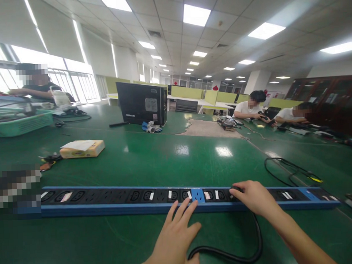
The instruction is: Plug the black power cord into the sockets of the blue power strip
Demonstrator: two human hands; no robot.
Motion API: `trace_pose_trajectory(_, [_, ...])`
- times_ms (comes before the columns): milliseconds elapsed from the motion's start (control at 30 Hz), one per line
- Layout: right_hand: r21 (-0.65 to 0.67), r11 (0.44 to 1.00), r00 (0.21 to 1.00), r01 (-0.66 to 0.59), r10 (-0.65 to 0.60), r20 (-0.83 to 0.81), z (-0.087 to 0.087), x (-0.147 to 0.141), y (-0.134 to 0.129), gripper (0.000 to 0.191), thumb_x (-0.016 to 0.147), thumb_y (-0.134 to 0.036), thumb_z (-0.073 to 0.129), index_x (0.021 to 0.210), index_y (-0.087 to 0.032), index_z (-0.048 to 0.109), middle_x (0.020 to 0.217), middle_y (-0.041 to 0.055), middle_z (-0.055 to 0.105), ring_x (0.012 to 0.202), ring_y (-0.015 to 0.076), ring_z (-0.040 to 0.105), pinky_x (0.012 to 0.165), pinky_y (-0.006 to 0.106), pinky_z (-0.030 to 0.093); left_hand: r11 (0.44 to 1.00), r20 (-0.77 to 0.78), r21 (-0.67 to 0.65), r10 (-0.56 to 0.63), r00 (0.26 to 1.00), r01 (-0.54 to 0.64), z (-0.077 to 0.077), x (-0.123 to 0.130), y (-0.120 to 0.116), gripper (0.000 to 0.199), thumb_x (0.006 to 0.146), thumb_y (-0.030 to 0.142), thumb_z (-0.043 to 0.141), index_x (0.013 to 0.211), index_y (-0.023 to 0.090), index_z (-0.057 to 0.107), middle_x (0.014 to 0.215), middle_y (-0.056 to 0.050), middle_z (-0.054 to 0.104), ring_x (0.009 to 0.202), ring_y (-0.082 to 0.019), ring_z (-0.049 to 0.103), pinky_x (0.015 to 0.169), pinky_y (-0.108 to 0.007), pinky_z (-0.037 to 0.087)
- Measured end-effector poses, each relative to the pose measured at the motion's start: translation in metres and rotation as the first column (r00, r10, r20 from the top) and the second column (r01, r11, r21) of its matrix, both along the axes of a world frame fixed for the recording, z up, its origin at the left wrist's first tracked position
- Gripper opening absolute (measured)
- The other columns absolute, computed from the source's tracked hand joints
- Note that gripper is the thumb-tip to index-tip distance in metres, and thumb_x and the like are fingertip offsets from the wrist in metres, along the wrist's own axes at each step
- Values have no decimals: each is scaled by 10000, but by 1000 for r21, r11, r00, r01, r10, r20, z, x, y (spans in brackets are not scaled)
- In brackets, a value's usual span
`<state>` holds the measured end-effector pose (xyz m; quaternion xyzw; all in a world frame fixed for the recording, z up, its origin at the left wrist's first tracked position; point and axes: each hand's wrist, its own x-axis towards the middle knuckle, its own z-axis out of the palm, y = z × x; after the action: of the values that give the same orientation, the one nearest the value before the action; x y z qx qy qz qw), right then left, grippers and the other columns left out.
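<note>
A long blue and black power strip (pixel 109 196) lies across the green table, with white labels beside some of its sockets. My right hand (pixel 251 196) is closed on a black plug (pixel 236 189) at a socket right of the strip's middle. From there a thick black cable (pixel 259 237) loops down and back left toward my left wrist. My left hand (pixel 179 232) has its fingers spread, their tips at the strip's near edge by the blue socket (pixel 198 195). Its lower part overlaps the cable end, so whether it touches the cable cannot be told.
A tissue pack (pixel 82 149) and a green basket (pixel 22 124) are at the left. A black computer case (pixel 142 104) and gloves (pixel 152 127) stand farther back. Thin black cable (pixel 284 174) lies at right. People sit at the far left and far right.
</note>
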<state>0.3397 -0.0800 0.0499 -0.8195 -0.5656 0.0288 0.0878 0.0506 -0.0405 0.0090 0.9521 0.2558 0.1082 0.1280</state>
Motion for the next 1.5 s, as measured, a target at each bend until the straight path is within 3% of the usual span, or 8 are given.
trace_pose_trajectory(467, [3, 1000, 997, -13, 12, 82, -13, -12, -1, 407, 868, -441, 482, 1074, -191, 729, 1030, 121, 726, 1000, 307, 657, 831, 392, 485, 999, -9, -38, -26, 1000, 25, 6, -2, 1, 548, 610, 240, 658, 1153, 269, 588, 1566, -59, 226, 1438, -306, 152, 1163, -534, 104])
trace_pose_trajectory(533, [64, 998, 998, -21, 17, 63, 6, -9, -1, 391, 852, -443, 501, 1025, -193, 746, 1015, 106, 733, 968, 295, 667, 819, 379, 487, 999, 1, -36, -22, 1000, 22, 6, -2, 1, 494, 628, 262, 666, 1118, 259, 606, 1564, -64, 231, 1440, -304, 149, 1164, -535, 106])
trace_pose_trajectory(667, [403, 909, 992, 108, -123, 13, 79, -9, -9, 479, 802, -576, 523, 1048, -227, 740, 922, 63, 752, 846, 264, 684, 723, 341, 490, 998, 52, -60, -10, 999, 13, 3, -1, 0, 408, 669, 351, 688, 1060, 248, 633, 1560, -67, 243, 1436, -317, 155, 1165, -540, 108])
trace_pose_trajectory(767, [469, 878, 994, 94, -112, 10, 113, -21, -10, 513, 778, -595, 534, 1061, -218, 738, 823, 62, 750, 757, 254, 674, 663, 331, 469, 998, 92, -67, 7, 996, -1, -1, -2, 0, 401, 710, 387, 674, 1087, 262, 621, 1553, -62, 263, 1430, -309, 183, 1164, -540, 116])
trace_pose_trajectory(933, [241, 963, 948, -119, 183, -262, 71, -59, 14, 420, 819, -474, 517, 1034, -189, 738, 902, 51, 748, 805, 222, 667, 720, 298, 478, 999, 85, -25, -36, 996, 38, -9, -4, 1, 470, 664, 301, 708, 1120, 273, 599, 1579, -55, 182, 1447, -308, 103, 1165, -545, 68])
trace_pose_trajectory(1100, [97, 976, 909, -194, 216, -356, 28, -88, 39, 356, 839, -409, 488, 920, -187, 754, 737, 29, 731, 644, 170, 643, 593, 251, 438, 999, 128, -23, -41, 991, 45, -10, -6, 1, 571, 688, 366, 700, 1230, 288, 537, 1547, -64, 267, 1442, -285, 129, 1176, -517, 68])
trace_pose_trajectory(1267, [12, 985, 940, -172, 167, -296, 18, -95, 49, 325, 852, -374, 459, 815, -214, 740, 723, 23, 726, 631, 148, 642, 580, 231, 415, 999, 210, -51, -2, 978, 13, -9, -6, -1, 489, 750, 492, 648, 1182, 279, 565, 1350, -58, 485, 1349, -236, 324, 1193, -456, 80])
trace_pose_trajectory(1500, [-27, 998, 998, -57, 57, 8, 17, -116, 52, 258, 840, -378, 481, 907, -218, 672, 874, 90, 724, 841, 269, 671, 661, 322, 425, 991, 126, 33, -131, 983, 128, -20, -2, 0, 190, 768, 399, 643, 804, 213, 659, 1143, -19, 593, 1298, -288, 360, 1169, -551, 14])
